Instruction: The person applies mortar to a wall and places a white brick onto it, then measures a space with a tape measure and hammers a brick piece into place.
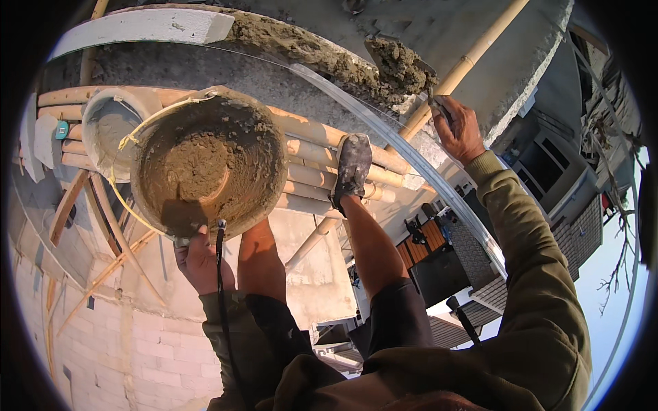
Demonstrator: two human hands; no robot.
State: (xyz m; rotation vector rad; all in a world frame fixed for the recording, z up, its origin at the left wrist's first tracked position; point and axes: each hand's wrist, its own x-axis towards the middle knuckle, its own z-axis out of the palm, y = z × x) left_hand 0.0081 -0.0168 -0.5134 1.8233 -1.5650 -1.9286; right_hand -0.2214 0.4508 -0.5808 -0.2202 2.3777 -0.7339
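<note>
My left hand [199,264] grips the near rim of a mortar bucket [264,130], tilted so that its opening faces me. Wet brown mortar [199,164] coats its walls and bottom, and a yellowish rope handle [127,140] hangs along its left side. Out to the right, my right hand [456,127] is closed round the handle of a trowel, most of it hidden by my fingers. A heap of mortar [401,65] covers the trowel blade, just above the wall top. A rough mortar bed [295,44] runs along that wall top, left of the trowel.
A white block [144,27] sits on the wall top at far left. Bamboo poles [312,130] form a platform under my foot [353,168]. A second bucket [96,144] stands behind the first. A long pale straight strip [384,127] crosses at right; roofs [582,229] lie far below.
</note>
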